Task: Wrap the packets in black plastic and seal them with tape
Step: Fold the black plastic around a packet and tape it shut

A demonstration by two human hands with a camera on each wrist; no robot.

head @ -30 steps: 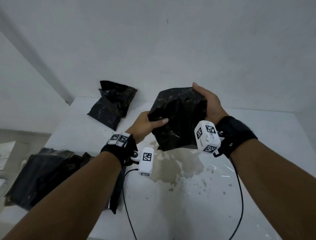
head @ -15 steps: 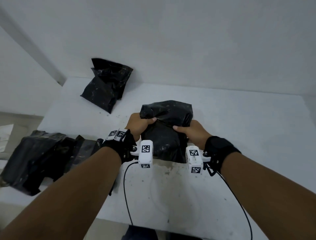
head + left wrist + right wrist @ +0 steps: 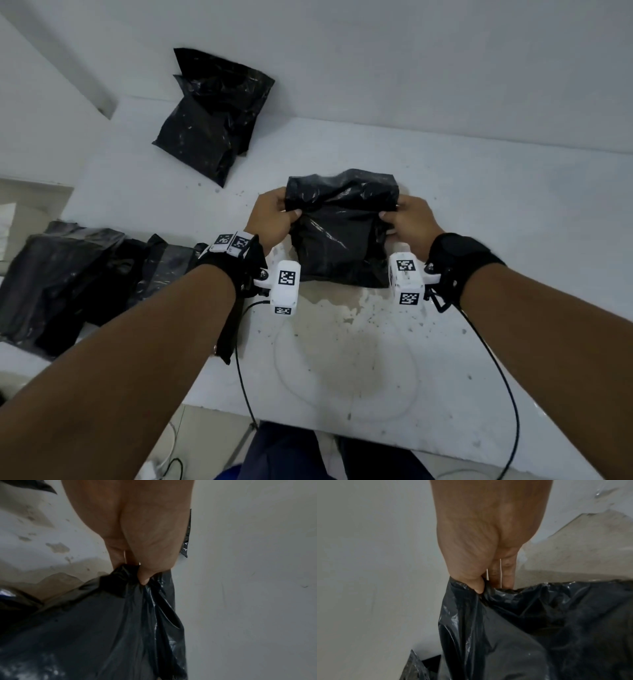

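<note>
A packet in black plastic (image 3: 337, 236) lies on the white table (image 3: 496, 212) in the middle of the head view. My left hand (image 3: 274, 214) pinches the plastic's left edge and my right hand (image 3: 407, 219) pinches its right edge. The upper flap is folded down toward me between the two hands. In the left wrist view the left hand (image 3: 140, 573) bunches the black plastic (image 3: 106, 628) between thumb and fingers. In the right wrist view the right hand (image 3: 481, 584) grips a fold of the black plastic (image 3: 530, 628). The packet inside is hidden.
Two wrapped black packets (image 3: 215, 113) lean against the wall at the back left. A heap of black plastic sheets (image 3: 78, 281) lies at the table's left edge. A worn brown patch (image 3: 346, 346) marks the table near me. Cables hang from both wrists.
The packet came down from the air onto the table. Both hands moved to its side edges, and the top flap is folded over toward me.
</note>
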